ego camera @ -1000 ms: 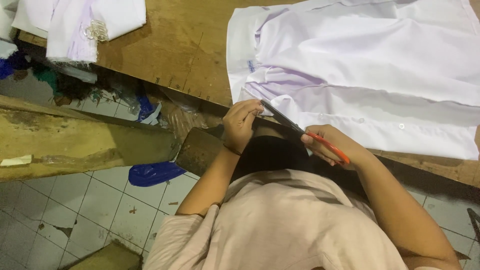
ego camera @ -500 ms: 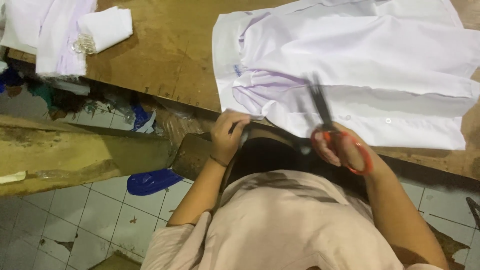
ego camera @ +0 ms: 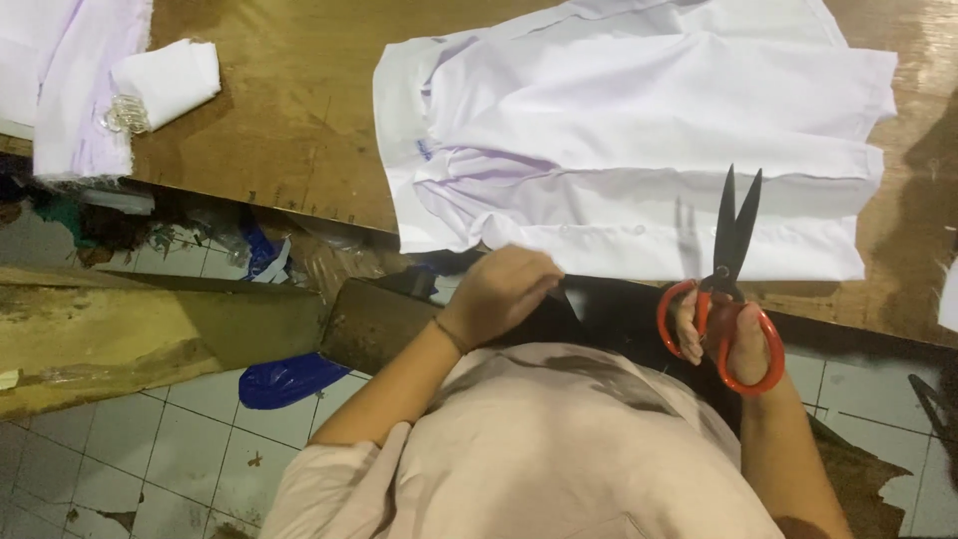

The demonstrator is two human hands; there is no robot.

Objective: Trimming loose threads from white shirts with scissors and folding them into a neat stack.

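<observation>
Your right hand (ego camera: 726, 334) is closed through the orange handles of the black-bladed scissors (ego camera: 727, 271), blades parted over the near hem of the white cotton shirt (ego camera: 639, 130) spread on the brown wooden table (ego camera: 289, 110). Your left hand (ego camera: 506, 292) pinches that hem, left of the scissors.

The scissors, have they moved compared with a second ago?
Yes. The scissors in the right hand have swung from lying flat along the shirt's near hem to blades open, pointing away across it.
</observation>
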